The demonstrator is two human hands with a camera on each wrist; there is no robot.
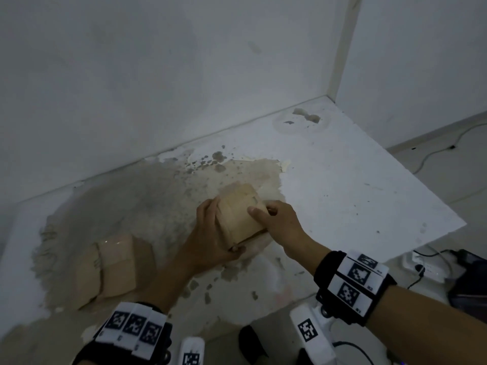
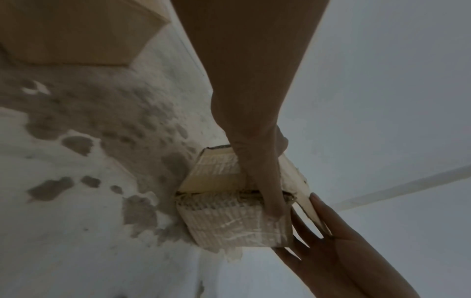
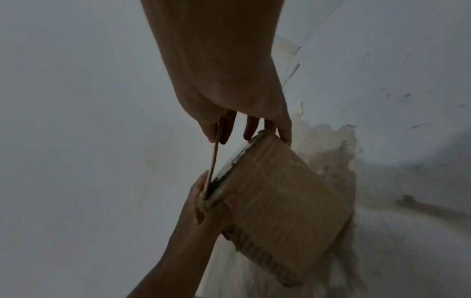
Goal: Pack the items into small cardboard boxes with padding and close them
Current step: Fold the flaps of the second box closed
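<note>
A small cardboard box [image 1: 241,216] is held tilted just above the worn white table [image 1: 342,185]. My left hand [image 1: 208,230] grips its near left side, fingers over the top and thumb under the bottom edge. My right hand [image 1: 276,219] is on the box's right side. In the right wrist view its thumb and forefinger pinch the box's open flap [image 3: 215,157], which stands away from the box [image 3: 280,201]. The left wrist view shows the box [image 2: 224,217] with a left hand finger [image 2: 262,181] across it and the right hand [image 2: 331,246] behind. What is inside is hidden.
A second cardboard box [image 1: 116,267] lies on the table at the near left, also seen in the left wrist view [image 2: 76,30]. White walls close off the back. The table's right edge drops to a floor with a power strip [image 1: 427,267] and cables.
</note>
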